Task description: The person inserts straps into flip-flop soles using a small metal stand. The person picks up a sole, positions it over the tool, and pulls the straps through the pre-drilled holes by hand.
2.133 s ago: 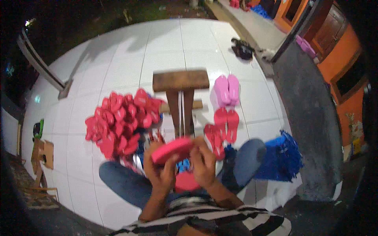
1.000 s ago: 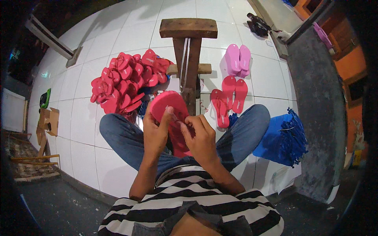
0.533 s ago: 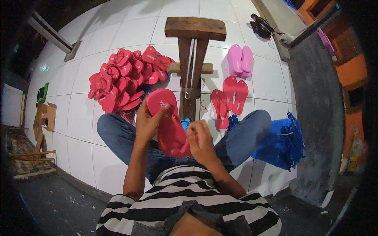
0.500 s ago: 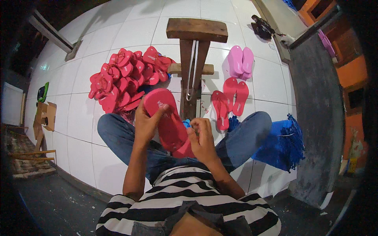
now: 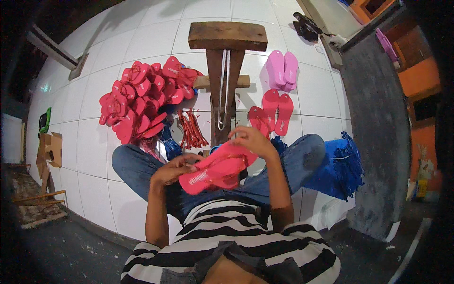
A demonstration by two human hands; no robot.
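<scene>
Red sandal (image 5: 213, 171) held in left hand's grip (image 5: 175, 169); right hand's grip (image 5: 257, 142), can't tell; wooden stand (image 5: 227, 37) ahead, sandal pile (image 5: 142, 97) leftward.

Above the lap of a seated person in blue jeans (image 5: 142, 165) and a black-and-white striped shirt (image 5: 231, 236), the bare left hand (image 5: 176, 169) pinches the edge of pinkish-red foam flip-flops (image 5: 220, 165), while the right hand (image 5: 253, 142) curls over their upper right end. A brown wooden T-shaped stand (image 5: 227, 37) rises ahead, a slender pale metal loop (image 5: 224, 90) hanging along its post. Left of it lie a heap of red flip-flops (image 5: 137, 99) and thin red straps (image 5: 191, 130). To its right, on the white tiled floor (image 5: 321, 90), sit a pale pink pair (image 5: 283, 71) and a red pair (image 5: 278, 111). A blue stringy bundle (image 5: 333, 165) lies beyond the right knee.
</scene>
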